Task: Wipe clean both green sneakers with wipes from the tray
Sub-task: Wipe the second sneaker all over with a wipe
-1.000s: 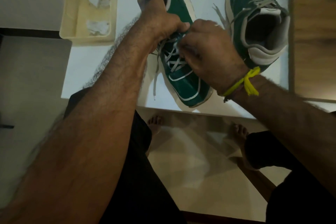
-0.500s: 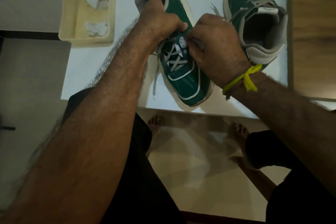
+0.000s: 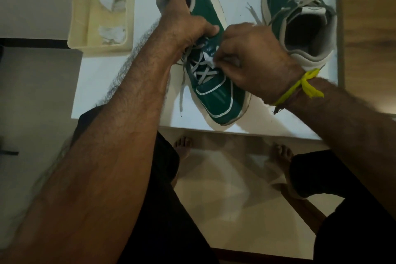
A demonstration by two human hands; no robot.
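near sneaker point(image 3: 216, 96): laid on the tabletop point(image 3: 102, 83) right in front, long axis slanted, toe toward the body and a bit right, heel up and away to the left
left hand point(image 3: 184, 25): curled round the collar, fingers tucked inside, sneaker pinned in place
right hand point(image 3: 255, 60): wipe point(image 3: 209, 60) pinched in bent fingers and pressed on the tongue by the laces
far sneaker point(image 3: 300, 6): parked to the right, just behind the right hand, so it's the nearer one for that, not yet wiped by the look of it
tray point(image 3: 79, 17): off to the left, nearer the left hand, crumpled wipes left inside
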